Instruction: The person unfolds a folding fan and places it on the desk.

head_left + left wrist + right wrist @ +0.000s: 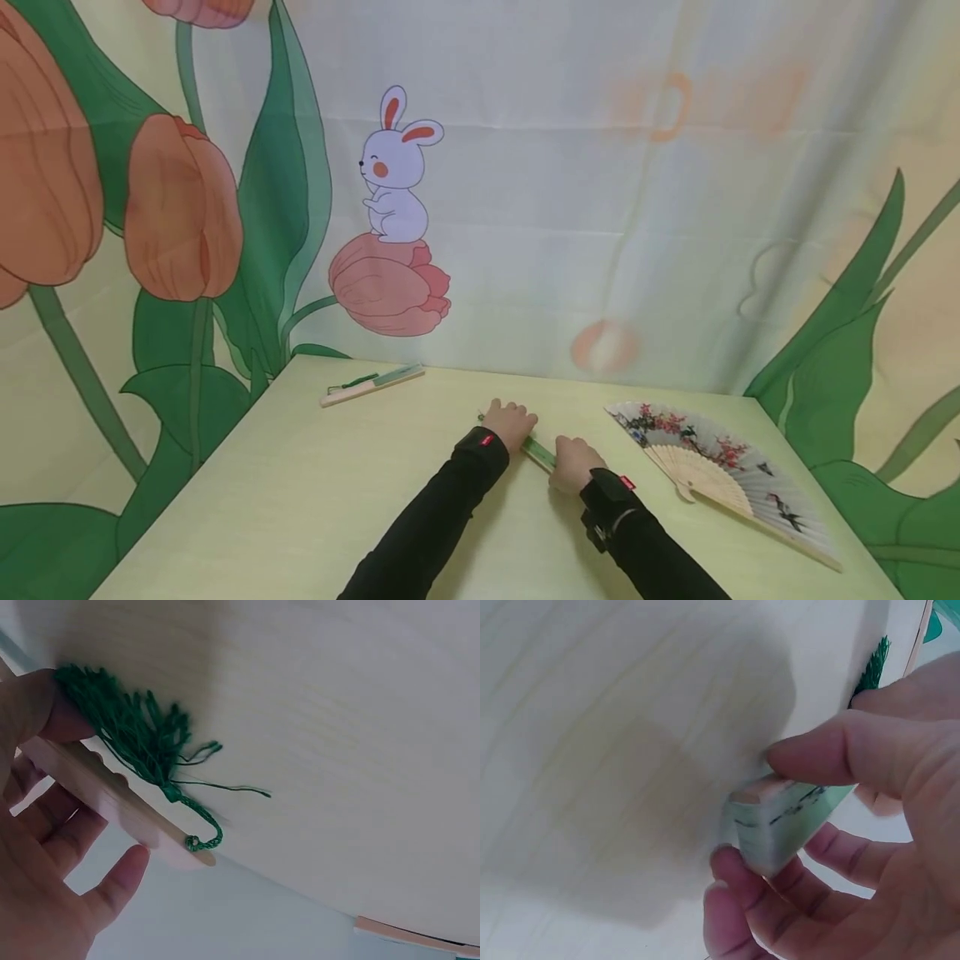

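Observation:
A closed folding fan (538, 455) lies slantwise between my two hands near the middle of the table. My left hand (510, 427) grips its wooden handle end, with the thumb on one side and fingers on the other. From that end hangs a green tassel (142, 742) on a braided loop, plain in the left wrist view. My right hand (576, 464) holds the other end between thumb and fingers. There the folded pale green leaf (791, 825) with dark marks shows in the right wrist view.
To the right, a spread fan (701, 479) with painted flowers and birds lies on the pale table (247, 483). Another closed fan (375, 385) with a green tassel lies at the back left. A printed curtain (540, 208) hangs behind the table.

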{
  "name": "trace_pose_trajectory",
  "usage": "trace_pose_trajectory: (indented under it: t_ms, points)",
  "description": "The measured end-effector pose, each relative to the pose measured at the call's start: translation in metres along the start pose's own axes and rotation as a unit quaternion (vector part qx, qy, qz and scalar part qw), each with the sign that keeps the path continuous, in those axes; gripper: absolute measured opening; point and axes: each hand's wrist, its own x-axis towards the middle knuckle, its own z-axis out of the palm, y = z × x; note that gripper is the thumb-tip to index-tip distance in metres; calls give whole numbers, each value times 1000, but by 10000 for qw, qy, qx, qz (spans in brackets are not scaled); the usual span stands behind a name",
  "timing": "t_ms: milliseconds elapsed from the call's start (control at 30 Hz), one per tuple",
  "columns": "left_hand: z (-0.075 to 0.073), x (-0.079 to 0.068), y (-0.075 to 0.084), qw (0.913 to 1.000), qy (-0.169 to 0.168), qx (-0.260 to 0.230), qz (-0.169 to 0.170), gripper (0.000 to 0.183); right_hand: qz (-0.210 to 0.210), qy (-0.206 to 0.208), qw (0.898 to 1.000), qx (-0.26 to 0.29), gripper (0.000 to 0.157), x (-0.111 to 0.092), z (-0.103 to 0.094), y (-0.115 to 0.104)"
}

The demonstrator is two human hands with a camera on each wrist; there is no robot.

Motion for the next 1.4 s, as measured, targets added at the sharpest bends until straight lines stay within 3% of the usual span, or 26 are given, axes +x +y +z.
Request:
trace_pose_trajectory:
  t_ms: [300, 433, 500, 633, 700, 800, 867, 900, 933, 1033, 1200, 1267, 1400]
  points:
    - [-9, -11, -14, 9969, -4, -787, -2, 7, -219, 53, 9997, 112, 21, -3, -14, 2]
    - [-12, -16, -23, 9893, 198, -1441, 82, 4, -199, 107, 9992, 335, 23, -1, -18, 10]
    - [-12, -18, -28, 9799, 245, -1979, 43, 6, -142, 179, 9980, 589, 31, 1, -20, 16]
    - [-11, -23, -39, 9519, 162, -3058, -102, 11, -104, 431, 9922, 1161, 50, 14, -18, 36]
    - [-11, -27, -43, 9413, 68, -3374, -89, 16, -312, 673, 9852, 1543, 54, 27, -8, 55]
    - [-14, -31, -49, 9238, 9, -3828, 1, 20, -278, 555, 9751, 2131, 57, 34, -4, 67]
    - [-15, -34, -52, 9128, 4, -4085, 34, 19, -96, 386, 9668, 2524, 55, 29, -8, 60]
    - [-15, -36, -53, 9052, 17, -4249, 4, 18, -40, 281, 9630, 2680, 54, 25, -11, 56]
    - [-15, -37, -54, 8950, 40, -4460, -43, 18, 283, 102, 9599, 2788, 51, 16, -19, 44]
    - [-15, -41, -56, 8670, 110, -4977, -241, 20, 460, -46, 9498, 3094, 45, 4, -27, 26]
    - [-13, -45, -56, 8182, 332, -5724, -434, 28, 792, -127, 9341, 3477, 39, 0, -28, 10]
    - [-12, -46, -55, 7907, 418, -6086, -521, 31, 843, -108, 9272, 3649, 38, 2, -25, 7]
    - [-10, -46, -51, 7235, 588, -6827, -839, 30, 869, -231, 9023, 4217, 41, 7, -21, -1]
